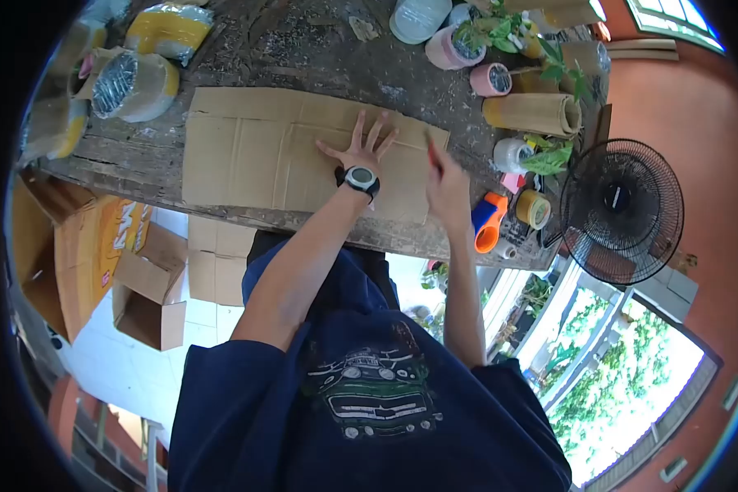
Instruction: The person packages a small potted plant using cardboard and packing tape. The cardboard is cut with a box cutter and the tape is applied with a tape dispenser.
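Note:
A flat piece of brown cardboard (258, 156) with fold creases lies along the front of the worn wooden table. My left hand (362, 154), with a watch at the wrist, presses flat on it, fingers spread wide. At the sheet's right end my right hand (449, 193) is closed around a slim red cutter (435, 160). The cutter points away from me over the cardboard near its right edge, its tip slightly blurred.
To the right stand an orange and blue tape dispenser (488, 223), a tape roll (533, 210), small potted plants (549, 157) and a cardboard tube (533, 114). A black fan (617, 211) is beyond. Wrapped rolls (135, 85) sit left; open boxes (148, 287) lie below.

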A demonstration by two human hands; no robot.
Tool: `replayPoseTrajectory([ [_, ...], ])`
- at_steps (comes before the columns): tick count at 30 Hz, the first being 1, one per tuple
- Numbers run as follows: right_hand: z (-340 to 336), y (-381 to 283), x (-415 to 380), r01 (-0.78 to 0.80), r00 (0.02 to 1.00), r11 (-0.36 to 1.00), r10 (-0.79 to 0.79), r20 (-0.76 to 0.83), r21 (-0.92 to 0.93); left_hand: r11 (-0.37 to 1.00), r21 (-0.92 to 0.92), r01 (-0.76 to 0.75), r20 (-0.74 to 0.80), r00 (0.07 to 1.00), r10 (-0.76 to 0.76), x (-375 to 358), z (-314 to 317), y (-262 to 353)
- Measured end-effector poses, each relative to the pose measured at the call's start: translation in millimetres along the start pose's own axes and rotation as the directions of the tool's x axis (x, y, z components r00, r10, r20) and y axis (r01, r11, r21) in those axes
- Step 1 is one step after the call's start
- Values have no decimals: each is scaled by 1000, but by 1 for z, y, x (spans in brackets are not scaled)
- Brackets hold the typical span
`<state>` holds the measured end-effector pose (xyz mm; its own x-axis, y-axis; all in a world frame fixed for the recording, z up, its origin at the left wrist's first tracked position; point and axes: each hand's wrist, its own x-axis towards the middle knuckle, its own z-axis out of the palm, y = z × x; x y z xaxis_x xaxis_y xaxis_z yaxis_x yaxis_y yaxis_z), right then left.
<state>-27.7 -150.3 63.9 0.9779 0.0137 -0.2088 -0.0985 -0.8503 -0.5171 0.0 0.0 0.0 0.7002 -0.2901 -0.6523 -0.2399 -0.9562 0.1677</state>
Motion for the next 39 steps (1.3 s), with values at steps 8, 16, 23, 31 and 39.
replayPoseTrajectory([
  [8,-9,7,-110,-182,950,982,187,250,-42,997,11,73,-97,993,-72,8,23,13],
  [16,-8,13,-10,-126,991,992,127,-44,29,997,68,46,-54,998,-42,-4,14,10],
  [23,-18,19,-130,-312,900,950,295,321,2,999,-18,46,-52,998,-47,2,12,10],
  [31,-16,15,-5,-231,973,973,231,-5,-11,1000,-2,-8,-40,999,8,1,16,6],
  [39,-27,59,-135,-235,931,972,224,290,5,999,-25,25,21,999,-25,-5,0,7],
])
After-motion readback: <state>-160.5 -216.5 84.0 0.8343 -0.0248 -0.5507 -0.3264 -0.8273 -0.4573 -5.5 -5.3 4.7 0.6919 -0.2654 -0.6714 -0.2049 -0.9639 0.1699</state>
